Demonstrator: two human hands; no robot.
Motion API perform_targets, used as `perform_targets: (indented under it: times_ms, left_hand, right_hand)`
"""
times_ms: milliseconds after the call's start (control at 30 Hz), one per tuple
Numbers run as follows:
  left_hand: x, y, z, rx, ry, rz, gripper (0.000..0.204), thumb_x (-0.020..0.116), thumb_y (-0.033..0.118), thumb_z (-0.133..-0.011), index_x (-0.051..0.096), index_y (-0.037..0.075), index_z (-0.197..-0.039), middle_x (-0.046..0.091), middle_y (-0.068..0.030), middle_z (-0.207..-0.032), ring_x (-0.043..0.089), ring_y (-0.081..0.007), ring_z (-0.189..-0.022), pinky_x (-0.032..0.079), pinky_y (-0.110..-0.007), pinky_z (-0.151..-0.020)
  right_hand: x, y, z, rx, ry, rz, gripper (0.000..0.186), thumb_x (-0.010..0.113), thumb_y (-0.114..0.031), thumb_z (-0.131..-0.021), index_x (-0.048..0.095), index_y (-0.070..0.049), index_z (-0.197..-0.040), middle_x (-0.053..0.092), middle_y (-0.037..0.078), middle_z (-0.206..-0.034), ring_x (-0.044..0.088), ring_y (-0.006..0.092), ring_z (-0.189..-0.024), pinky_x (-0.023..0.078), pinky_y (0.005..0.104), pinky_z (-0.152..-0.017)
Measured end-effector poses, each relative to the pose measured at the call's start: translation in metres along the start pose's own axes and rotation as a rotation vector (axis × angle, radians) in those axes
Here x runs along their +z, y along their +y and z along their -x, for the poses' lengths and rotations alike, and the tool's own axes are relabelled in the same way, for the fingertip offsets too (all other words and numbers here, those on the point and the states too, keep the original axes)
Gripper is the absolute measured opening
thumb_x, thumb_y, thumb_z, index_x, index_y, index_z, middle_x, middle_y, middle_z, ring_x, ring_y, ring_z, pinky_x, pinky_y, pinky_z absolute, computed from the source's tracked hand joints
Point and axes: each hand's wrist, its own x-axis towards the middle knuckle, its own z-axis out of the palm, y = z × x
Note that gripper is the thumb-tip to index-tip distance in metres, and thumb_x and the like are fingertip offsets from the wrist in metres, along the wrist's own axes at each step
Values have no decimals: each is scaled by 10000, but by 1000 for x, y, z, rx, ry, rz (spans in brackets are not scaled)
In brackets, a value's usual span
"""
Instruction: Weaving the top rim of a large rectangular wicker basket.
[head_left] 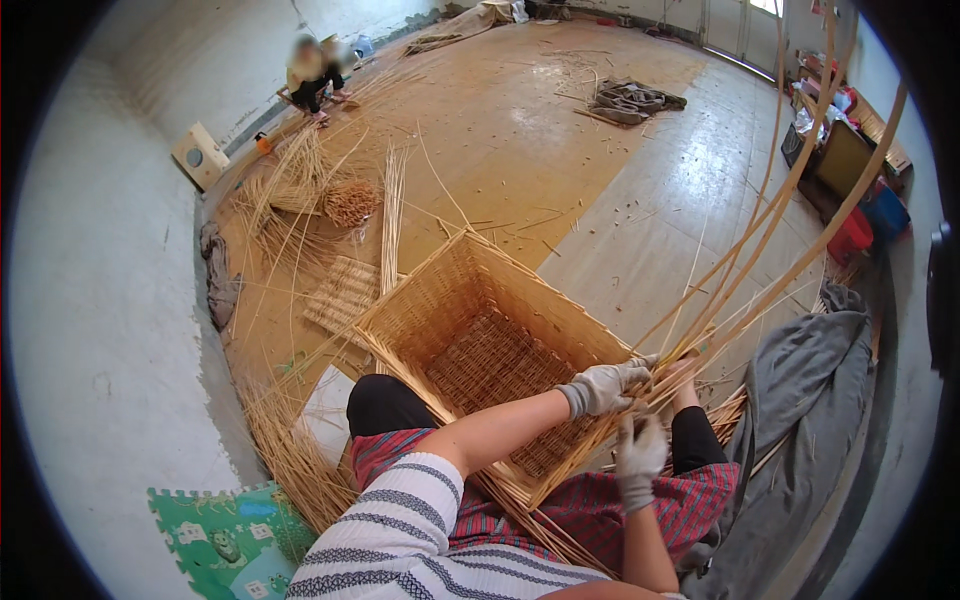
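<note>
A large rectangular wicker basket [500,355], woven from pale willow rods with a browner base, rests tilted on my lap. My left hand [610,388], in a pale work glove, reaches across it and is closed on the willow rods at the right end of its rim. Just below, my right hand [640,455], gloved too, is closed beside the same rim; what lies in its fingers is too blurred to make out. Several long loose willow rods [775,235] rise from this rim and curve away to the upper right.
Bundles of willow rods [290,200] and a flat woven panel [345,293] lie left of the basket. Grey cloth [800,390] is heaped at my right. A green foam mat [230,535] lies lower left. Another person [312,75] sits by the far left wall.
</note>
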Motion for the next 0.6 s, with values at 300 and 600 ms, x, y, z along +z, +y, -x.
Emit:
perform_targets:
  times_ms: [300, 600]
  left_hand:
    - [16, -18, 7, -99, 47, 168, 472, 774, 108, -768, 614, 54, -1208, 563, -157, -1404, 559, -304, -1260, 451, -352, -1045]
    - [-16, -30, 7, 66, 96, -4, 387, 753, 142, -858, 597, 63, -1203, 586, -86, -1298, 626, -200, -1099, 526, -326, -947]
  right_hand:
    - [13, -46, 33, -93, -116, -24, 592, 826, -444, -678, 627, -51, -1073, 689, 200, -922, 673, 387, -870, 540, 472, -761]
    - [-72, -63, -40, -572, -256, -68, 356, 695, -315, -875, 641, -41, -1095, 675, 212, -1016, 672, 343, -967, 539, 405, -838]
